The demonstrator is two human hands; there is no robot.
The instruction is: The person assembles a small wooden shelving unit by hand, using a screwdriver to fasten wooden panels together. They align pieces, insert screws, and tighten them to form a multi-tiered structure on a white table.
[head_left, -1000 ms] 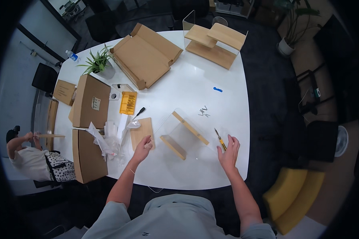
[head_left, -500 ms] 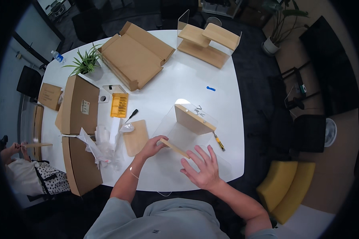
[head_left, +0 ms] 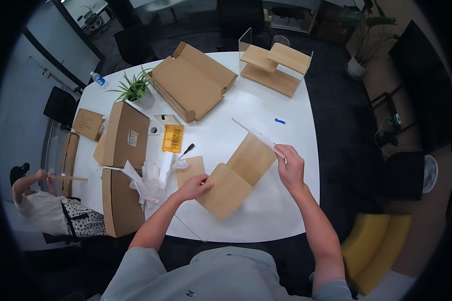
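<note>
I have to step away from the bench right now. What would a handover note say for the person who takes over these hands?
Left hand: grips the near edge of the stepped wooden shelf piece, lifted off the white table.
Right hand: holds the far end, where a clear panel meets the wood.
Done: two wooden boards already joined in a step.
Left: loose small wooden board and black screwdriver lie beside it; finished sample shelf sits at the far edge.

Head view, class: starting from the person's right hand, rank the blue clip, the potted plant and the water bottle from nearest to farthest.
From the right hand:
1. Blue clip, on the white table just beyond the hand, slightly to its left.
2. Potted plant, far left side of the table.
3. Water bottle, at the table's far left edge, past the plant.
</note>
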